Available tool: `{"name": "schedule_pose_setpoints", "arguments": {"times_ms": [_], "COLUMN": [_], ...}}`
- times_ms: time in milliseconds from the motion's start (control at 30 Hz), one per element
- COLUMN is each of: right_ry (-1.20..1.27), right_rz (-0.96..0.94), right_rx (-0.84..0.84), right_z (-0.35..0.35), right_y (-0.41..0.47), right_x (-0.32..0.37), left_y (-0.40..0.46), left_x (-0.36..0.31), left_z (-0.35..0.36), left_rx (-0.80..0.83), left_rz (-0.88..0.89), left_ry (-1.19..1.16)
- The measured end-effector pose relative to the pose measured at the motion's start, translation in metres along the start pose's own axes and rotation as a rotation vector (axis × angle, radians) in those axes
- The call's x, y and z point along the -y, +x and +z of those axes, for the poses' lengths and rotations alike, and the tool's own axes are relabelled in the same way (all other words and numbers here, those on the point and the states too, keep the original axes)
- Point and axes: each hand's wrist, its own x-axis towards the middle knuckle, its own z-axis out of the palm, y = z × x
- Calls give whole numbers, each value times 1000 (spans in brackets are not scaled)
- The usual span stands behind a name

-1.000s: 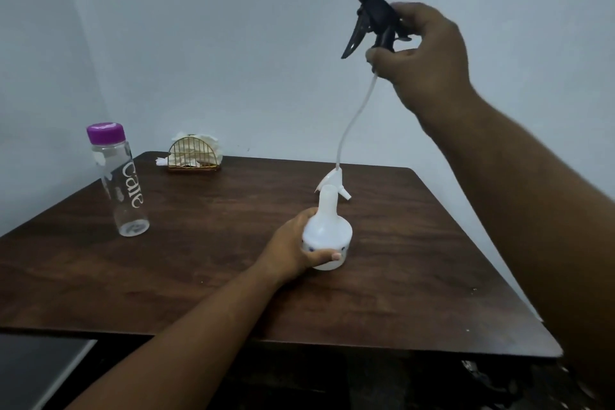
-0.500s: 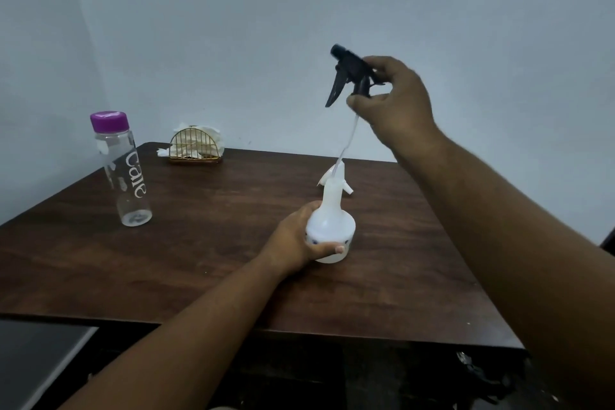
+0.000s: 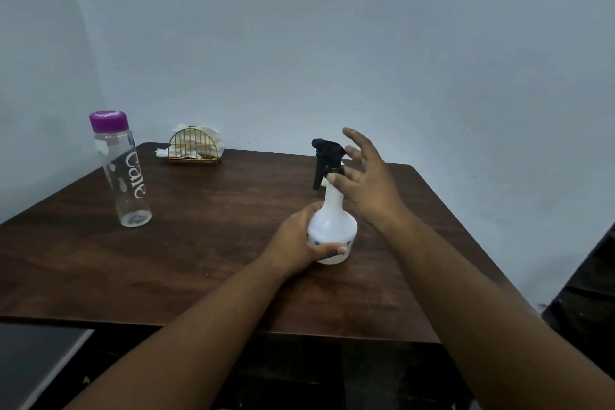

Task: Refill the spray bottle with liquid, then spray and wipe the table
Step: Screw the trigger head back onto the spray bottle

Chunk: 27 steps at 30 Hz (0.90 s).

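Risk of leakage or a toppled spray bottle (image 3: pixel 332 230) mid-counter (image 3: pixel 199 243) if black trigger head (image 3: pixel 327 156) sits unthreaded: left hand (image 3: pixel 299 243) fingers clenched round its base, right hand (image 3: pixel 366 183) fingers splayed, barely touching the collar.

The place looked like a plain room in a home, perhaps a dining corner. A dark wooden surface (image 3: pixel 199 260) stood pushed into the corner of 2 bare, pale blue-grey walls (image 3: pixel 366 43). At its far edge sat a gold wire napkin holder (image 3: pixel 194 146) stuffed with white paper napkins (image 3: pixel 209 135), and nearer stood a clear water bottle (image 3: pixel 124 173) with a purple cap (image 3: pixel 108 120).
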Motion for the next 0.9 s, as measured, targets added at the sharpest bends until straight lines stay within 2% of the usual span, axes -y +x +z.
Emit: {"name": "schedule_pose_setpoints", "arguments": {"times_ms": [400,700,900], "right_ry": [10,-155,-20], "right_rz": [56,92,51], "right_rx": [0,172,163], "right_z": [-2,-13,-14], "right_y": [-3,5,-1], "right_x": [-27,-8,-29], "left_y": [1,2,3], "left_x": [3,5,5], "left_z": [0,1,2], "left_rx": [9,1,-21], "left_rz": [3,-4,17], "left_ry": [-6,10,30]}}
